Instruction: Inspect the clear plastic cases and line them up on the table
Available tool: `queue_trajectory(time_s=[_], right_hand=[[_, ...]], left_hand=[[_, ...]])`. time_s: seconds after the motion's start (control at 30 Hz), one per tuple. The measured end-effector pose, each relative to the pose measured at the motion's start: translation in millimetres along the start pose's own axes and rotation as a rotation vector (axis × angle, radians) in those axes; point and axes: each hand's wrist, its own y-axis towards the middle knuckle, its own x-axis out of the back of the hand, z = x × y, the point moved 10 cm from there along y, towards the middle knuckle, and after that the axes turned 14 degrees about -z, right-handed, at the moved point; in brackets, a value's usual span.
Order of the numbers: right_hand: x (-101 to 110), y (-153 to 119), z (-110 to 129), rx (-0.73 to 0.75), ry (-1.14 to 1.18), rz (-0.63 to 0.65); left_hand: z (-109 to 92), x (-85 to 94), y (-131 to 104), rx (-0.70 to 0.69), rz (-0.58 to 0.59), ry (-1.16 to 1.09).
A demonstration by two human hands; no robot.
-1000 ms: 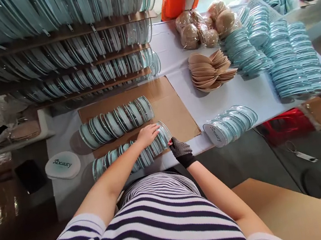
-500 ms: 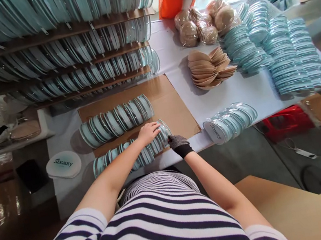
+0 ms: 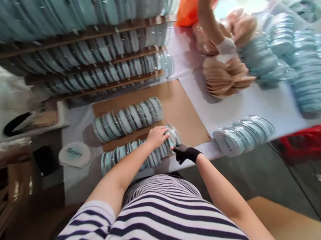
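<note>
- The near row [image 3: 151, 159] of discs stands on edge by the front of the table [image 3: 189, 65]; an uneven push could probably tip it.
- Its end disc [image 3: 176, 134] might slip between the 2 hands: left hand [image 3: 156, 137] lies half-curled over the row; right hand [image 3: 185, 153] bends at its end, grip unclear.
- Flat, matte cardboard [image 3: 179, 110].
- Glossy, rounded pale-blue discs.
- Black meshy glove.

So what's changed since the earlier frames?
The co-worker's white-gloved hand has come down from the table's far side to the beige pads. The black-gloved right hand has dropped slightly toward the body at the near row's end; its grip is unclear. The left hand stays on that row; the far row is unchanged.
</note>
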Motion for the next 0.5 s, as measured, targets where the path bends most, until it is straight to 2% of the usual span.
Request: queue_trajectory(time_s=[0.13,0.2,0.23,0.3,0.33,0.37,0.43,0.5], right_hand=[[-8.5,0.8,-0.6,-0.056,-0.244,0.048],[-6.5,3.3,6.6,-0.028,-0.348,0.014],[-4.4,4.0,10.8,-0.002,-0.401,-0.012],[2.1,2.6,21.1,0.088,-0.563,-0.097],[5.2,0.0,26.2,0.140,-0.665,-0.145],[7.6,-3.7,30.8,0.185,-0.765,-0.191],[9.3,-12.2,35.5,0.226,-0.914,-0.245],[9.4,-19.2,34.2,0.195,-0.955,-0.244]], left_hand=[[-11.1,6.9,-0.2,0.013,-0.050,0.004],[-1.8,26.2,-2.2,0.015,-0.111,0.000],[8.5,43.1,-7.8,0.022,-0.160,-0.015],[52.1,93.7,-34.2,0.162,-0.326,-0.036],[85.2,124.1,-57.4,0.303,-0.430,-0.034],[129.2,157.3,-92.0,0.554,-0.566,0.003],[196.7,210.6,-160.6,0.860,-0.740,0.093],[252.3,241.5,-217.7,1.102,-0.830,0.149]])
